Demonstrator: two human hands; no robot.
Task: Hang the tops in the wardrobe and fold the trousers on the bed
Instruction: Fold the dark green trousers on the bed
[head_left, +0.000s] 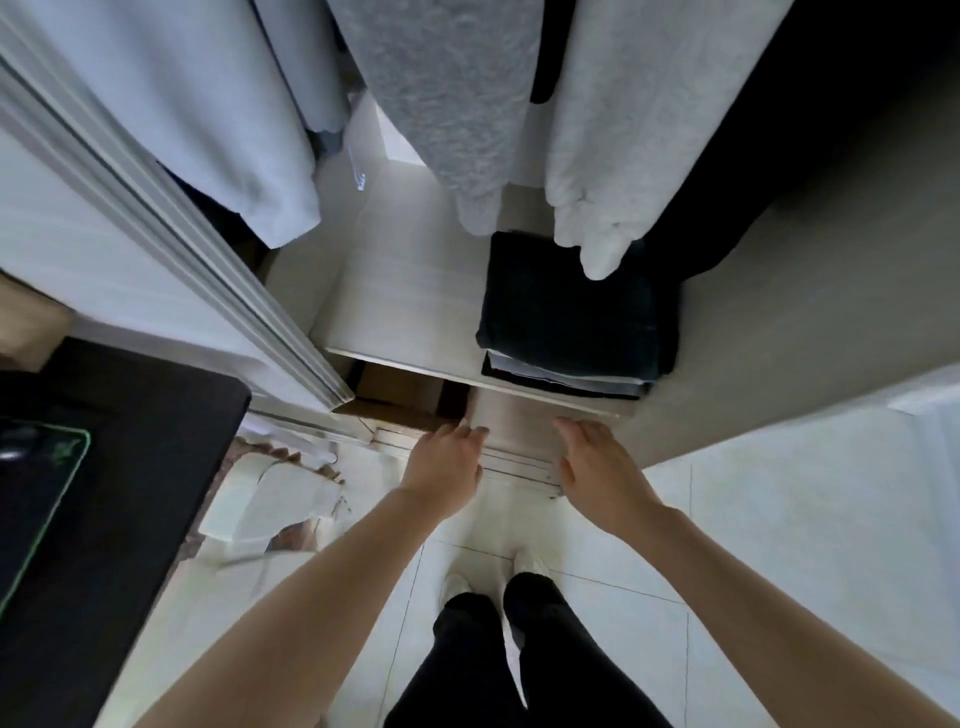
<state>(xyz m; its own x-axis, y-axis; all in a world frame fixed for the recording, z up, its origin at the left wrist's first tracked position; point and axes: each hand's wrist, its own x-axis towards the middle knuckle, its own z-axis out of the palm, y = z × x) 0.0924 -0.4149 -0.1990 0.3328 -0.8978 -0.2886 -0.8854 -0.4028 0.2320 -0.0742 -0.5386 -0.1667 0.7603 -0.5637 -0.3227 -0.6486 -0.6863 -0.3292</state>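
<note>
Head cam was pointing pretty much straight down at the open wardrobe (779, 364). Both arms were stretched out toward its bottom edge: the left hand (444, 465) had its fingers loosely relaxed with nothing in them, and the right hand (597, 467) was the same, fingers mostly straight and spread a little, holding nothing. Both hovered just over the sliding-door track (519, 462), near each other but apart. Further in, the tops hung down from above: a pale blue top (208, 119) on the left, a heathered grey top (457, 93) in the middle and a white top (623, 130) right beside it, its hem dangling over a stack of folded dark trousers (566, 312) that sat on the right side of the white shelf (400, 291). The white sliding door (130, 249) ran along the left. Near left was a black desk (119, 519) with a green-edged mouse mat (41, 493), plus white slippers (270, 504) on the tiled floor (779, 545). No bed in the shot.
</note>
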